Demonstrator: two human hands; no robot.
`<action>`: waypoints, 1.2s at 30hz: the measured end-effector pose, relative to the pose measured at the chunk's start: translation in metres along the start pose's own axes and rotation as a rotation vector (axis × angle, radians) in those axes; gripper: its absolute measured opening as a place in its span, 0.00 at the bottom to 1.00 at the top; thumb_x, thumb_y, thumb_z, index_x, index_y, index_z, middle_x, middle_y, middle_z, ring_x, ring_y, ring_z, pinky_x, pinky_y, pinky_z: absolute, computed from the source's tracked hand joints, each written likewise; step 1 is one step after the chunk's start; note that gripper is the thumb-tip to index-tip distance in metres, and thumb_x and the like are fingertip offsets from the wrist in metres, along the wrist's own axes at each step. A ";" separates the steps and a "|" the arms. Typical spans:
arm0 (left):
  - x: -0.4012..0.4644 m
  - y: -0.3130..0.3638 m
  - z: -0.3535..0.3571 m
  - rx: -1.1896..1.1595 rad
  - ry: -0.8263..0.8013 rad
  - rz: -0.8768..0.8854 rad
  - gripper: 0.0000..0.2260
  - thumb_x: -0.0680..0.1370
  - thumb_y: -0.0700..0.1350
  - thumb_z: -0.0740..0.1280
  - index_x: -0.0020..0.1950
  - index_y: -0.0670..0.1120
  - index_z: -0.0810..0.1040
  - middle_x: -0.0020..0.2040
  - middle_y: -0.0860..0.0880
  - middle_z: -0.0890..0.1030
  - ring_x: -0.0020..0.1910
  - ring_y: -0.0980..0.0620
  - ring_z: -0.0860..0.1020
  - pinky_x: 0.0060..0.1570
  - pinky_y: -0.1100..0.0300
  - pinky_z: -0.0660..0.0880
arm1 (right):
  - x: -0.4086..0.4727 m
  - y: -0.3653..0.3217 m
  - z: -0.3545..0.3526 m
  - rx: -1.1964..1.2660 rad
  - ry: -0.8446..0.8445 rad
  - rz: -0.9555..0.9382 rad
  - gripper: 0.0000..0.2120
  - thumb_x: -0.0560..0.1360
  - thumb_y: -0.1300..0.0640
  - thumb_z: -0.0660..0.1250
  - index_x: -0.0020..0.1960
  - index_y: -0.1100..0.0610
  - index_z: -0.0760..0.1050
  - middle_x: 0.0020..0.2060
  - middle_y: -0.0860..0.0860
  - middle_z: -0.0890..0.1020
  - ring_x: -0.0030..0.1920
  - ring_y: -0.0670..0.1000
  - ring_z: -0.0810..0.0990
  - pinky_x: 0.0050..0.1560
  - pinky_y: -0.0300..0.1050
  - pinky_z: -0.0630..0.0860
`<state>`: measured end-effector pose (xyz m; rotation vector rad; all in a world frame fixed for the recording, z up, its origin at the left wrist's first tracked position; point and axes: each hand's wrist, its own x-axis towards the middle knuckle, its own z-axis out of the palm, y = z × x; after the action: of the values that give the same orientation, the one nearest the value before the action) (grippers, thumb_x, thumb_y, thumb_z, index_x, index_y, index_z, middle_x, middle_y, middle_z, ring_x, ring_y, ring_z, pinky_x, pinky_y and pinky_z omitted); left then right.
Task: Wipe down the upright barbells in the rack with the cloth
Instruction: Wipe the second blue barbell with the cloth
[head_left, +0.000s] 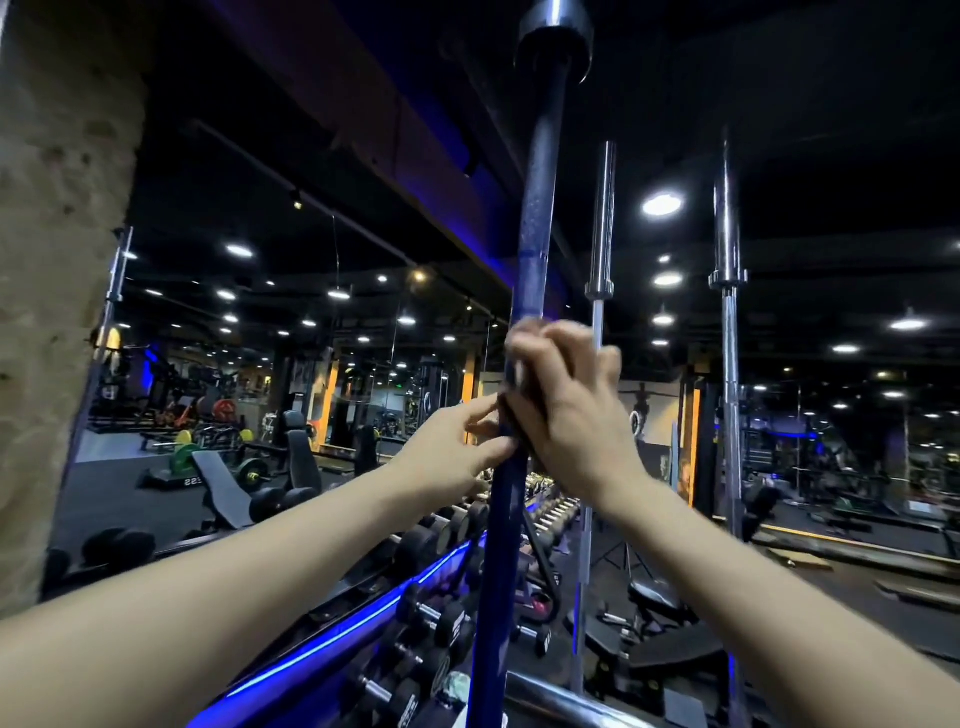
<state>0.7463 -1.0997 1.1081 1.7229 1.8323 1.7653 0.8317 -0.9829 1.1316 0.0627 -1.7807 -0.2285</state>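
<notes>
Honestly the cloth (511, 410) is mostly hidden: right hand (566, 410) grips it round the blue barbell (530, 249), left hand (457, 447) pinches its edge.

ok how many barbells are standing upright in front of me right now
3. The blue barbell is nearest, held by both hands; a thin chrome barbell stands just right of it; a thicker chrome barbell is farther right. More may be outside the frame.
</notes>
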 end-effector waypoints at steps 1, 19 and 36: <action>-0.002 -0.001 -0.002 -0.006 0.024 -0.001 0.17 0.79 0.37 0.64 0.63 0.55 0.75 0.54 0.45 0.80 0.53 0.45 0.81 0.51 0.46 0.80 | -0.009 -0.001 0.002 -0.051 -0.016 -0.051 0.15 0.76 0.45 0.60 0.62 0.45 0.66 0.60 0.47 0.61 0.54 0.55 0.63 0.36 0.49 0.76; -0.002 -0.005 0.002 -0.045 0.114 -0.028 0.19 0.73 0.34 0.71 0.62 0.49 0.78 0.52 0.42 0.81 0.49 0.42 0.81 0.49 0.45 0.79 | 0.005 -0.003 0.007 0.034 -0.034 0.070 0.14 0.76 0.53 0.67 0.60 0.48 0.70 0.61 0.49 0.63 0.56 0.54 0.62 0.41 0.49 0.72; 0.002 -0.008 0.000 0.035 0.121 0.005 0.23 0.73 0.34 0.72 0.64 0.51 0.77 0.51 0.42 0.81 0.48 0.46 0.82 0.43 0.56 0.82 | 0.031 0.002 0.005 0.100 0.003 0.144 0.13 0.76 0.52 0.66 0.59 0.51 0.70 0.59 0.50 0.62 0.55 0.52 0.61 0.45 0.48 0.67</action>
<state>0.7402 -1.0957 1.1036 1.6678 1.9180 1.8898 0.8202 -0.9859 1.1609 0.0060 -1.7844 -0.0360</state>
